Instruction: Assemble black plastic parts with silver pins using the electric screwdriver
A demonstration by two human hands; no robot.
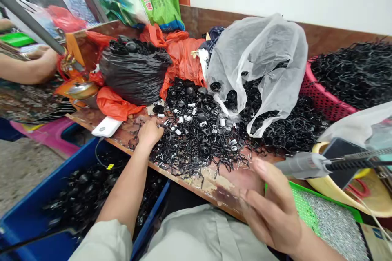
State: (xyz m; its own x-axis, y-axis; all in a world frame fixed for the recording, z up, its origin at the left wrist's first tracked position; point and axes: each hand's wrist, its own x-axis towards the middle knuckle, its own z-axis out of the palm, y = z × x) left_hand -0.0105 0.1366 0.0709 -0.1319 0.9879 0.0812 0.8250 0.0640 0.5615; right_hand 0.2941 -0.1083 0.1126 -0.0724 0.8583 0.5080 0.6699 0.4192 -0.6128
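My left hand point(149, 133) reaches into a heap of small black plastic parts point(199, 134) on the worn wooden table point(211, 183), its fingers curled down among them; what it grips is hidden. My right hand point(271, 208) hovers near the table's front edge, blurred, with fingers spread and nothing in it. A grey pen-shaped tool point(301, 165) on a black cord hangs just beyond its fingertips, apart from the hand.
A clear bag point(260, 57) spills parts. A black bag point(134, 73), orange bags point(183, 59), pink basket point(321, 98), yellow basin point(367, 200), green tray point(309, 208), white power bank point(106, 127) and blue crate point(39, 212) stand around. Another person's arm point(27, 65) rests at left.
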